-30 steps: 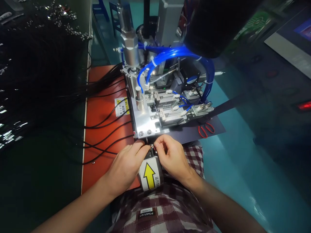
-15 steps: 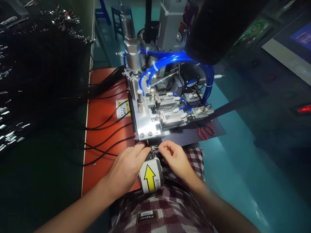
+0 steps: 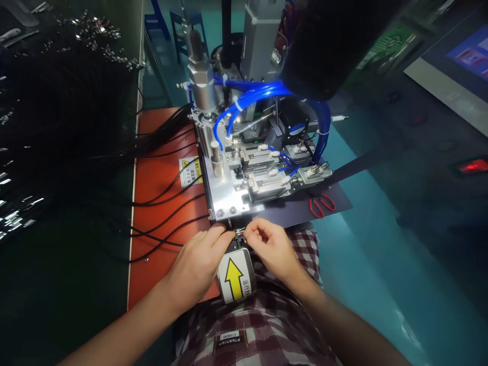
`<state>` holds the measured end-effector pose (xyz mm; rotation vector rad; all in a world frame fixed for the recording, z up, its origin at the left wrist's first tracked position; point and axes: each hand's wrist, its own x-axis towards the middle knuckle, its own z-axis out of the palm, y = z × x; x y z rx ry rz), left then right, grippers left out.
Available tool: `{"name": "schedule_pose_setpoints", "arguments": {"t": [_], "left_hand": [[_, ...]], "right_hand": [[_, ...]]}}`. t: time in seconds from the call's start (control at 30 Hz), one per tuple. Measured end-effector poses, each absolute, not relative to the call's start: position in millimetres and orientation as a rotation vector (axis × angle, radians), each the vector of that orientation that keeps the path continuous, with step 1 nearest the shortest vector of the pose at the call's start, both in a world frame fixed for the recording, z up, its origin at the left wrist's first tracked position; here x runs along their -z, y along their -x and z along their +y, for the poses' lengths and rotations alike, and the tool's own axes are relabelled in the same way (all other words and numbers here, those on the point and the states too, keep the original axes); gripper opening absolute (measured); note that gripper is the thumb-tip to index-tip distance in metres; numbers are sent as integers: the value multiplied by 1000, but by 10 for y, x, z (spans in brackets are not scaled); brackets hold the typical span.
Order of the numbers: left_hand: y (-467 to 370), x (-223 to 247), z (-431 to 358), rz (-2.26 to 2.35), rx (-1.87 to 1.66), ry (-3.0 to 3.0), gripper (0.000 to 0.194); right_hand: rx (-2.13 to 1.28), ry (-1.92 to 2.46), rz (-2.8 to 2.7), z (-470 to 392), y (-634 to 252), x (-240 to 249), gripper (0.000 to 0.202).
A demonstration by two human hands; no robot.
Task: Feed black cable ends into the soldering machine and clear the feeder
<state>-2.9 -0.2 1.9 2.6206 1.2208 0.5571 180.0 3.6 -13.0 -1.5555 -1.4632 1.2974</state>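
At the front edge of the metal machine (image 3: 224, 195), my left hand (image 3: 204, 256) is closed, its fingertips pinched beside a small black fixture (image 3: 235, 245). My right hand (image 3: 271, 248) is closed in a pinch just right of it, fingertips near thin wire ends (image 3: 239, 231). What lies between the fingers of either hand is too small to make out. Below the fixture sits a white plate with a yellow arrow (image 3: 234, 279).
Black cables (image 3: 168, 201) cross the orange board (image 3: 152, 170) on the left. Red-handled scissors (image 3: 322, 206) lie on the dark plate at the right. Blue air tubes (image 3: 263, 91) arch over the machine. A dark bundle of cables with shiny ends (image 3: 68, 91) fills the left.
My right fingertips have moved slightly closer to the left ones at the fixture. The whole view has shifted a little, so the machine appears slightly further left.
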Motion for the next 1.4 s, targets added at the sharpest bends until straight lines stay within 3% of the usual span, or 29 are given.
{"name": "schedule_pose_setpoints", "arguments": {"t": [0.13, 0.37, 0.57, 0.83, 1.4], "left_hand": [[25, -18, -1, 1231, -556, -2618, 27], [20, -9, 2, 1241, -517, -2575, 29], [10, -36, 9, 1241, -485, -2542, 29], [-11, -66, 12, 1269, -460, -2486, 30], [27, -2, 12, 1208, -601, -2515, 27]], "right_hand": [[-1621, 1445, -1198, 78, -1850, 270, 21], [-1473, 1434, -1247, 53, -1794, 314, 22], [-1613, 1348, -1077, 89, -1738, 295, 22], [-1532, 1362, -1125, 99, -1735, 312, 20], [-1421, 1368, -1268, 72, -1751, 354, 22]]}}
